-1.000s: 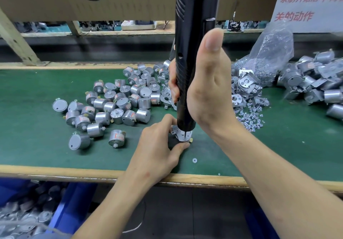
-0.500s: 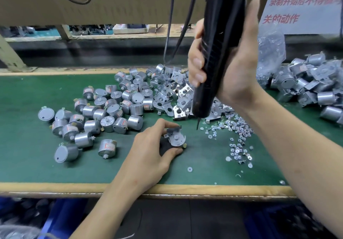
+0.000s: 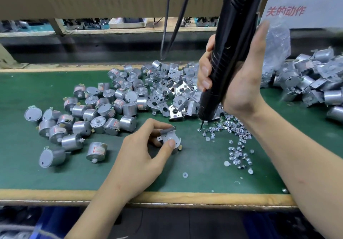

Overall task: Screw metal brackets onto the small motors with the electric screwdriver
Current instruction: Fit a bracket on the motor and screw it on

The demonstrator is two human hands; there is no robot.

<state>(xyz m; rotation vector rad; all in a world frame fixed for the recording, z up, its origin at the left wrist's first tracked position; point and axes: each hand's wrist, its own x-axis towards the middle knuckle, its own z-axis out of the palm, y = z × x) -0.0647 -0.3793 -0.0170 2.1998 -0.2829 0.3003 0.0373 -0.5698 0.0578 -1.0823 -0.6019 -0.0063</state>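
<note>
My left hand (image 3: 141, 155) pinches a small motor with a metal bracket (image 3: 168, 137) on top, standing on the green mat (image 3: 204, 164). My right hand (image 3: 239, 75) grips the black electric screwdriver (image 3: 228, 53), tilted, with its bit tip (image 3: 201, 126) down at the edge of a scatter of small screws (image 3: 233, 133), to the right of the held motor. A heap of bare silver motors (image 3: 104, 112) lies left of my left hand. Loose brackets (image 3: 172, 94) are piled behind it.
More motors with brackets fitted are heaped at the far right (image 3: 315, 82), beside a clear plastic bag (image 3: 276, 40). Black cables (image 3: 170, 25) hang down at the back. The bench's wooden front edge (image 3: 185, 198) runs below, with blue bins (image 3: 18, 225) underneath at left.
The screwdriver has lifted off the motor and swung right, its tip now down among the screws. My left hand still holds the motor with the bracket.
</note>
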